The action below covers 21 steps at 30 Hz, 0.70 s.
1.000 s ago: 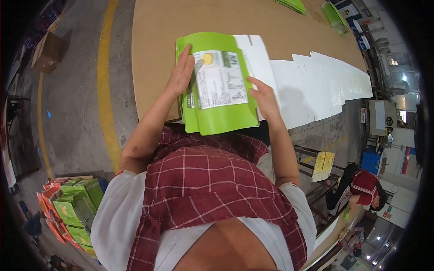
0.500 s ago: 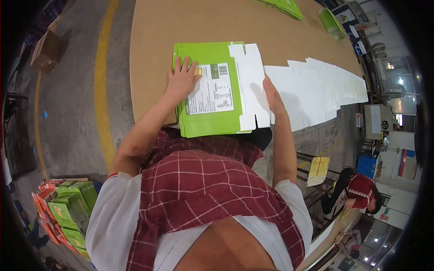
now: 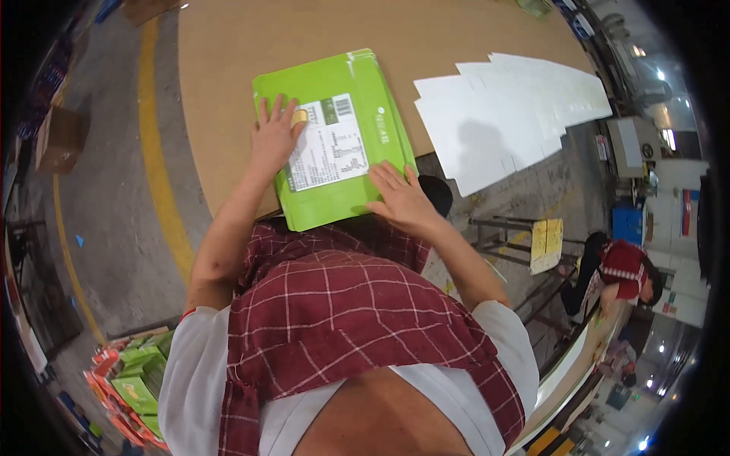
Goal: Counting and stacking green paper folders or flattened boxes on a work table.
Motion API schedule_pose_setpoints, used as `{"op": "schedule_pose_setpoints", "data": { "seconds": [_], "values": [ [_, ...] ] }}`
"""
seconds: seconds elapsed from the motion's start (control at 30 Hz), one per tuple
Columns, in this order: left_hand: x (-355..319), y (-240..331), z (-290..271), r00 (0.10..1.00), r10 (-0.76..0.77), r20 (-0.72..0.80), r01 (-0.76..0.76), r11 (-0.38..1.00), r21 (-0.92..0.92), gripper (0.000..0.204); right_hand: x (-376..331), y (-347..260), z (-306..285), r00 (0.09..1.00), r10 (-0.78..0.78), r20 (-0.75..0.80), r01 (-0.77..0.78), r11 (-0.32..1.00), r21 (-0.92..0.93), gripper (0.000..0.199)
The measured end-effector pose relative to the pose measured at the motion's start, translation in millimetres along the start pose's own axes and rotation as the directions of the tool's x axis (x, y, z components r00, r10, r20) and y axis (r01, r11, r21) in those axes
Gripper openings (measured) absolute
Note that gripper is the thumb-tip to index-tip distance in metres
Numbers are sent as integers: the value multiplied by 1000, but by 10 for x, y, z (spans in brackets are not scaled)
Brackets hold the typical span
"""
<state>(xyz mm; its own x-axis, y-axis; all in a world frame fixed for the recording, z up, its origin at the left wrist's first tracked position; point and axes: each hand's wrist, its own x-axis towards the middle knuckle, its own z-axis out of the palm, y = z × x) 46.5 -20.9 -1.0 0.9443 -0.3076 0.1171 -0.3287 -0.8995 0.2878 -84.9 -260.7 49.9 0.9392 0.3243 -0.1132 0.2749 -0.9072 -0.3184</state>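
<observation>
The background is a workshop with a grey floor (image 3: 114,205). The brown worktop (image 3: 319,26) spans the upper part of my head view. On its right side lies a fanned row of white sheets (image 3: 517,106), apart from the workpiece. The workpiece, a flat green carton (image 3: 334,137), sits at the worktop's near edge, directly in front of the wearer.

Change noted: half a second ago, a white notched flap projected from the carton's right side; now a green side panel (image 3: 376,99) shows there. I judge that the flap is folded over, so the carton is flatter and more compact.

Left hand (image 3: 275,140): fingers spread and unclenched, resting on the carton's left part. Right hand (image 3: 405,204): moved inward from the flap's outer edge; fingers extended, laid on the lower right corner, not clenched.
</observation>
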Motion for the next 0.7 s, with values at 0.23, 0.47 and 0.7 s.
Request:
{"op": "schedule_pose_setpoints", "data": {
  "seconds": [0.23, 0.47, 0.7],
  "values": [
    [11, 10, -40, 1000, -4, -19, 3, 999, -43, 49, -225, 924, -85, 851, 383, -360, -516, 736, -438, 65],
    [-54, 29, -96, 999, -45, -5, 45, 999, 2, 49, -116, 395, -948, 918, 363, -160, -335, 925, 180, 53],
    [-36, 61, -106, 998, -29, -52, 30, 999, 15, 49, -134, -179, -1283, 806, 563, -186, 122, 150, 981, 40]
  ]
}}
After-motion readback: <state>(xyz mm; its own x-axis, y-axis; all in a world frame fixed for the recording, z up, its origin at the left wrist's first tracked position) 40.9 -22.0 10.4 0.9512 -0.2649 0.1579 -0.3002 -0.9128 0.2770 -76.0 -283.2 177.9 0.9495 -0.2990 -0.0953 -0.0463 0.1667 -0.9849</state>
